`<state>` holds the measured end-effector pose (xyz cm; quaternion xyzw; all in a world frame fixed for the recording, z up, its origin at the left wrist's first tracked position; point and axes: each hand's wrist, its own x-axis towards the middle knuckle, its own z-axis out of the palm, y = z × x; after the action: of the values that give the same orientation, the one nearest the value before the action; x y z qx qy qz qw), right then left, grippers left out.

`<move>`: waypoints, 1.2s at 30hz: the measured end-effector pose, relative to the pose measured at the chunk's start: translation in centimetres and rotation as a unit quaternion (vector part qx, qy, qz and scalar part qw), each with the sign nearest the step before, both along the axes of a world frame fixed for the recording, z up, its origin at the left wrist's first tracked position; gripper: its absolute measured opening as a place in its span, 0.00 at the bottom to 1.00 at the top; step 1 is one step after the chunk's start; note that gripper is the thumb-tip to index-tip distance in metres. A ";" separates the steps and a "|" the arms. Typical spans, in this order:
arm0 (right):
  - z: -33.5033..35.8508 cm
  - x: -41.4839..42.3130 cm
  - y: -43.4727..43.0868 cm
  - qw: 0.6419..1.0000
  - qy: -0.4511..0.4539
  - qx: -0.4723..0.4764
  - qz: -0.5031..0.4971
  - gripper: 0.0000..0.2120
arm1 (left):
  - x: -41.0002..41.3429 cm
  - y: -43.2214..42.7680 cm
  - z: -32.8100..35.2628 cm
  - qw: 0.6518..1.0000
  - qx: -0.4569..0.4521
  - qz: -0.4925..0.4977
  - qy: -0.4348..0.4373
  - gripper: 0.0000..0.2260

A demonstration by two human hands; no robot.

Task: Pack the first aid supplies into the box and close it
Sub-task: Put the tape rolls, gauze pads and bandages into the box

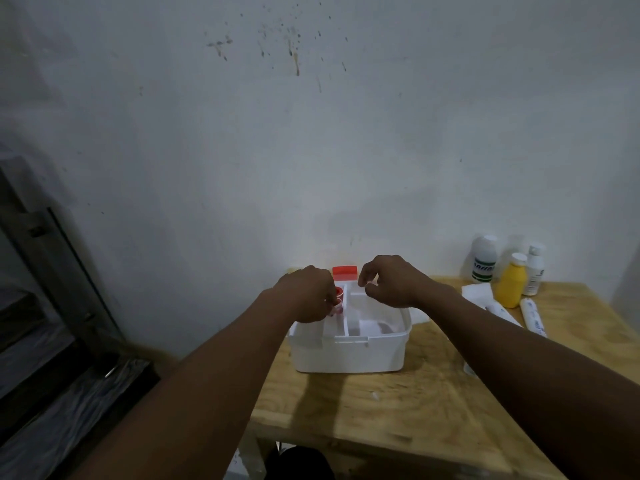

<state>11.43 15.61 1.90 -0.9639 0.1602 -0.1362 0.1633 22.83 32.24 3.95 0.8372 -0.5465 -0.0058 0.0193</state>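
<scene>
Head camera view: a white plastic box stands open on a wooden table set against a pale, stained wall. An inner divider runs front to back and splits the box into a left and a right compartment. A red-orange part shows at the far edge of the box, behind the hands; whether it is a lid or a latch cannot be told. The left hand reaches over the left compartment, fingers curled down and closed on a small red-and-white container held just above or inside that compartment; the exact depth is hidden by the hand. The right hand hovers over the far end of the right compartment with fingers bent and thumb and forefinger loosely apart; nothing is visibly held in it. The right compartment holds pale, flat contents that are too blurred to identify. Outside the box, on the right side of the table, stand a white bottle with a green label, a yellow bottle with a white cap, and a second, slimmer white bottle, grouped close together near the wall. White gauze pads lie in front of the bottles, and a white tube lies flat beside the pads, near the right table edge.
</scene>
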 end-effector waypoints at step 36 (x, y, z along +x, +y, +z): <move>-1.8 -1.5 -0.7 0.999 -0.030 -0.019 -0.025 0.08 | 0.1 -0.9 -1.9 0.998 -0.063 0.001 0.003 0.06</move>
<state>9.88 14.95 0.06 -0.9580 0.1765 -0.1722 0.1463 22.96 31.38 2.02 0.8347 -0.5452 0.0257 0.0734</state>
